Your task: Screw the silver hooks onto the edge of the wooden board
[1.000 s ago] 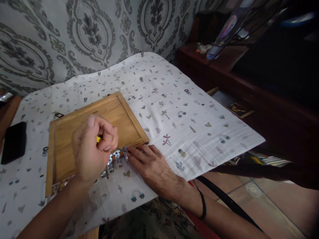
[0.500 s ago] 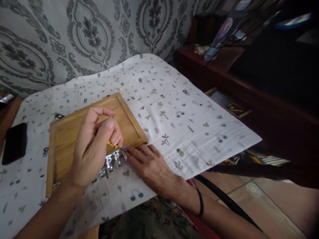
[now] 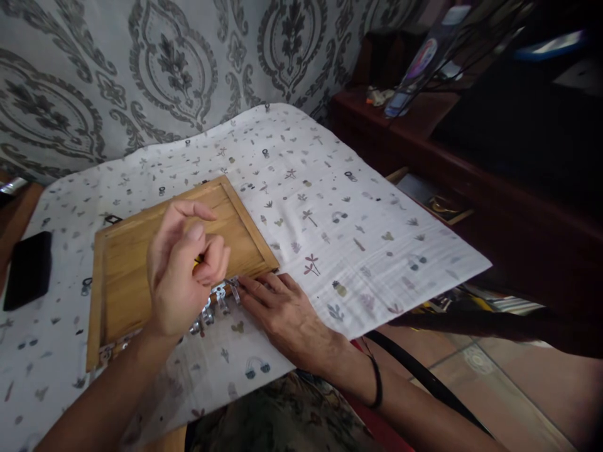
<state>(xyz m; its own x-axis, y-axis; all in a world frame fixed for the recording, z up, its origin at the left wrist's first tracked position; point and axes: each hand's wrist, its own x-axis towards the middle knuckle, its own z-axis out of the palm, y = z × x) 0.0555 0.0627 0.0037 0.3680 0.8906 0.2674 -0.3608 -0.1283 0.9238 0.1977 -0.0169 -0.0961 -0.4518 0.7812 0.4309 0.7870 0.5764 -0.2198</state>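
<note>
A shallow wooden frame with a panel [image 3: 127,276] lies flat on the cloth, and a row of small shiny metal clips [image 3: 221,300] runs along its near edge. Above that edge, my left hand [image 3: 186,270] is closed around a small tool, seemingly a screwdriver with a yellow handle [image 3: 198,258]. My fingers hide most of it; its tip seems to point down at the clip nearest the right corner. My right hand [image 3: 282,320] rests palm down at that corner, its fingertips pressed together against the same end clip and the frame's edge.
A white printed cloth [image 3: 306,188] covers the table, with a black phone [image 3: 28,271] at the left. To the right stands a dark red desk [image 3: 405,138] with a clear bottle [image 3: 419,69], cables and an open drawer [image 3: 436,194]. A patterned grey curtain [image 3: 188,63] hangs behind.
My left hand has turned at the wrist and shifted slightly right, covering more of the yellow handle. My right hand stays at the end clip, and the frame has not moved.
</note>
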